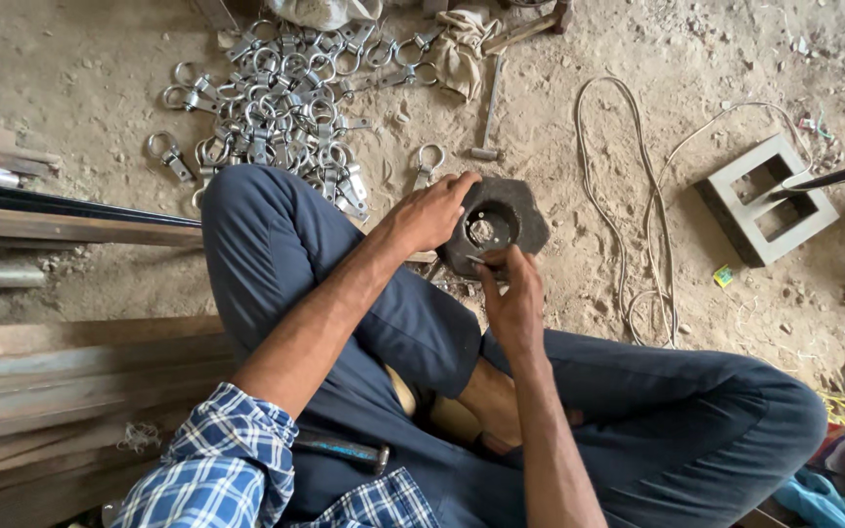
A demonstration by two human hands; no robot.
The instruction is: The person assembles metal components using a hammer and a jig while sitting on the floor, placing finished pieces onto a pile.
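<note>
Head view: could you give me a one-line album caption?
Seated on sandy ground, both hands, left and right, grip a dark metal block near piled clamps.

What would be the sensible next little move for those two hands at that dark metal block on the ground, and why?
Probably easing the small piece pinched in the right hand down into the round hole of the dark metal block. The left hand already rests on the block's far rim, and the right fingertips sit at the near rim, just short of the hole.
</note>
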